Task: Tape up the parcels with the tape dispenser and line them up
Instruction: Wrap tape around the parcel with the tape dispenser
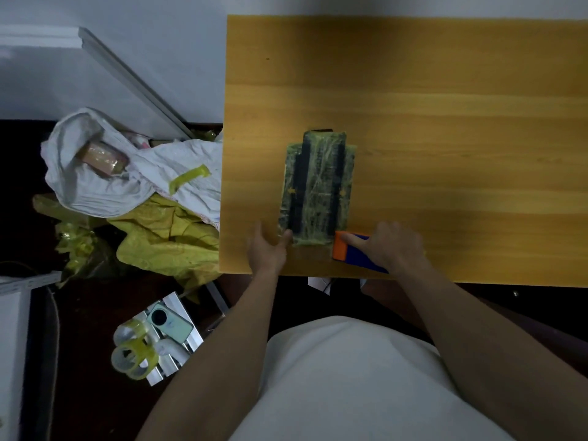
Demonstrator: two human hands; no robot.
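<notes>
A flat dark parcel (pixel 318 186) wrapped in yellowish tape, with two black strips running along it, lies on the wooden table (pixel 445 106) near the front edge. My left hand (pixel 269 246) rests open on the table at the parcel's near left corner, thumb touching its edge. My right hand (pixel 388 246) grips the blue and orange tape dispenser (pixel 350 251), whose orange end sits at the parcel's near right corner.
On the floor to the left lie a white sack (pixel 127 173) holding a wrapped parcel (pixel 101 157), crumpled yellow bags (pixel 165 240), and several tape rolls (pixel 133 358) beside a phone (pixel 170 324). The table's left edge borders this pile.
</notes>
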